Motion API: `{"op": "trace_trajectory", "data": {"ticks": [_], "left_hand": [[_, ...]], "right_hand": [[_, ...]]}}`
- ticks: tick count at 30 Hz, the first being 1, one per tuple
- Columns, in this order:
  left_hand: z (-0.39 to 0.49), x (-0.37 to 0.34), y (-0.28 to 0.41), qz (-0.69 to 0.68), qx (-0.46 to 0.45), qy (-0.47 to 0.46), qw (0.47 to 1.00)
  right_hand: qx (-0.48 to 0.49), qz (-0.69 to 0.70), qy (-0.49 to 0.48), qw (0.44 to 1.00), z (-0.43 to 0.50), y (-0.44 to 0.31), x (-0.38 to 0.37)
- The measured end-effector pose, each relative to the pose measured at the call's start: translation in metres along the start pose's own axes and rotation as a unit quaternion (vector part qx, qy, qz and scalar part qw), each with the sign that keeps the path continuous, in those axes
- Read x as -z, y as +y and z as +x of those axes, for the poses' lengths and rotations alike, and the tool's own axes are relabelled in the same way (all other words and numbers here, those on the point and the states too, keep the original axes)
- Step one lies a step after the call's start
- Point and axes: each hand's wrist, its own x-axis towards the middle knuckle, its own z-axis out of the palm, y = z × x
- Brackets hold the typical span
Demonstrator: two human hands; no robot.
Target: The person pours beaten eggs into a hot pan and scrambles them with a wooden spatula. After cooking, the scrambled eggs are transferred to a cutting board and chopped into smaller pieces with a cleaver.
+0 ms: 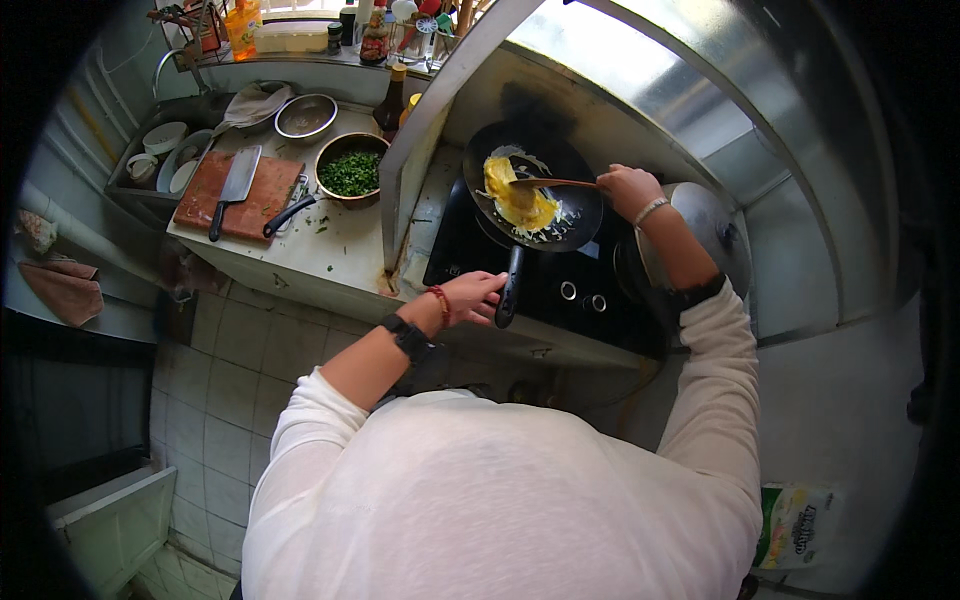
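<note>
A black wok [585,187] sits on the dark glass cooktop [465,232], its black handle [511,289] pointing towards me. Yellow egg [517,202] lies in the wok, with small pale bits scattered around it. My right hand [628,191] grips a wooden spatula [559,182], whose blade is in the egg. Just left of the wok handle is my left hand [474,295], fingers apart and not wrapped around it. Its thumb tip is at the handle; whether they touch, I cannot tell.
A large lidded metal pot [701,225] stands right of the wok. Beyond a partition [394,187] on the left are a saucepan of chopped greens [349,174], a cleaver [241,176] on a cutting board [266,202], a metal bowl [306,117] and a sink [124,169] with dishes.
</note>
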Motion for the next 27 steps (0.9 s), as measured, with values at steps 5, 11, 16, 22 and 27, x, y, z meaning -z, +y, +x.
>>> {"op": "trace_trajectory", "data": {"ticks": [5,11,16,22,27], "left_hand": [[0.024,-0.031,-0.002,-0.139,-0.037,-0.005,0.99],[0.024,-0.033,-0.005,-0.168,-0.037,0.014,0.985],[0.013,-0.01,0.007,-0.133,-0.026,0.003,0.991],[0.01,-0.002,0.012,-0.094,-0.021,0.004,0.995],[0.011,0.003,0.013,-0.107,-0.016,-0.006,0.994]], "right_hand": [[-0.003,0.006,-0.015,1.0,-0.042,-0.019,0.016],[-0.069,0.041,0.023,0.996,-0.014,-0.035,-0.021],[-0.119,0.084,0.066,0.987,0.031,-0.011,-0.042],[-0.083,0.068,0.015,0.994,0.013,-0.038,-0.043],[-0.035,0.031,0.007,0.999,-0.043,-0.02,-0.007]]}}
